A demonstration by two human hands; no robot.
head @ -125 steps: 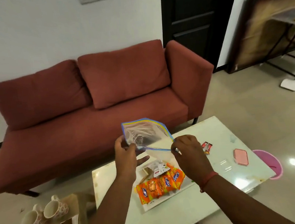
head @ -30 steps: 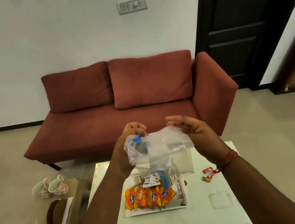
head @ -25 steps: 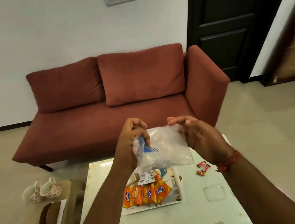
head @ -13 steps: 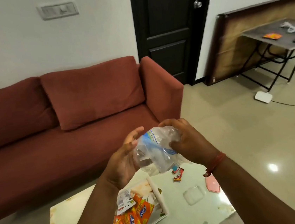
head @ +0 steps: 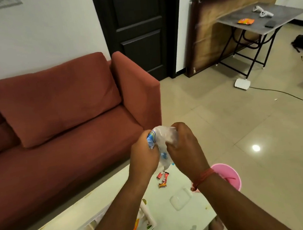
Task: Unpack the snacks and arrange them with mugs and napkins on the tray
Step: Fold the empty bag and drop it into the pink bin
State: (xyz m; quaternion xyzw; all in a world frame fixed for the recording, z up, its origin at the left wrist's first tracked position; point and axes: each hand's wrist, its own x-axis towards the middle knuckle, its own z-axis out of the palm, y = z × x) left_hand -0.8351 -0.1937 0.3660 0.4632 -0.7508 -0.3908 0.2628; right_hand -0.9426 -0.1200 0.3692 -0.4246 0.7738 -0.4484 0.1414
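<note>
Snack packets (head: 134, 228) lie on the tray (head: 149, 217) on the white surface (head: 177, 217), partly behind the forearm. Above it, left hand (head: 143, 153) and right hand (head: 183, 147) both clutch the crumpled plastic bag (head: 161, 138); beyond, the red sofa (head: 61, 113).

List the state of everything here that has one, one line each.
Bag: empty, crumpled between both hands.
Left hand: curled round the bag.
Right hand: curled round the bag.
Door: closed.
Tray: flat on the table, mostly hidden by the left arm.
Candies: loose on the table, wrapped.
Pink bin: upright on the floor.
</note>
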